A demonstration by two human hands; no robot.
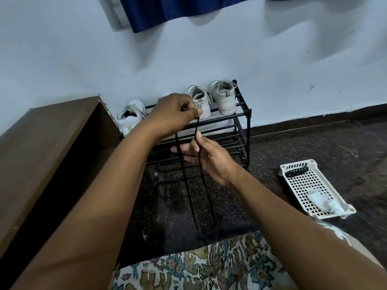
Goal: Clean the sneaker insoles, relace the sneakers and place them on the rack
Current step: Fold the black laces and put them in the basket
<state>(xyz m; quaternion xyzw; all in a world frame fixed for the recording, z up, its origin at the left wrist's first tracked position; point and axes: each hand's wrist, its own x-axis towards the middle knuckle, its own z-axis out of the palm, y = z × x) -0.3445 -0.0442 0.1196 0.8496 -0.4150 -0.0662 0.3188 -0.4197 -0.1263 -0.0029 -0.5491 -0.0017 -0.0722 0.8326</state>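
Brown wooden unit [41, 147] at far left, cut off by the frame edge. White sneaker [130, 117] on the top tier of the black rack [240, 130], at its left end. Left hand [173, 114] raised in front of the rack, fingers curled tight and pinching the black shoelace [201, 170] at its fold; exact grip point hidden behind the knuckles. Two strands hanging from that pinch toward the dark floor, lower ends hard to separate from the floor. A second white sneaker behind the left hand, nearly all hidden. Right hand [207, 155] lower and just right of the left, thumb and forefinger closed narrowly on the right strand, remaining fingers spread loosely; left strand passing in front of those fingertips. Two grey-white sneakers [211, 99] at the right end of the top tier, heels outward. White perforated tray [314, 185] on the floor at right, well apart from the rack, holding a bundled black lace [296, 172] and a white bottle [322, 200], blurred. Patterned fabric along the bottom edge.
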